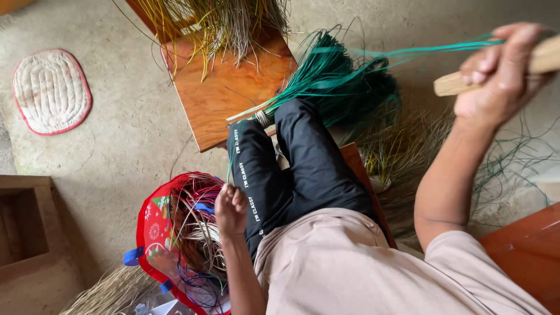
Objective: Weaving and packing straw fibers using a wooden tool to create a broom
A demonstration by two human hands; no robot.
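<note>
The right hand [501, 67] is raised high on a bent arm, well above and to the right of the green bundle [344, 81], its fingers closed around a pale wooden stick [461, 81] together with long teal strands [408, 51] that are stretched taut from the bundle up to the fist. The left hand [231, 207] is held low beside the black-trousered leg [291, 169], below and to the left of the green bundle, its fingers curled shut; a thin strand appears to be pinched there, though what is gripped cannot be told for certain. The green bundle itself, bound at its neck and fanned out at its far end, is laid across the knee, with its bound end resting at the edge of a brown wooden board [227, 93]. Yellowish and grey dried fibres [221, 23] are piled at the far end of that board, above and to the left of the bundle. A red bag [153, 233] stuffed with mixed coloured strands is set just under the left hand. A quilted white pad with a red border [51, 90] lies on the concrete floor [116, 157], well to the left of the bundle, and a wooden box [26, 233] is seen at the lower left. More loose straw [402, 151] is scattered just below and right of the bundle.
</note>
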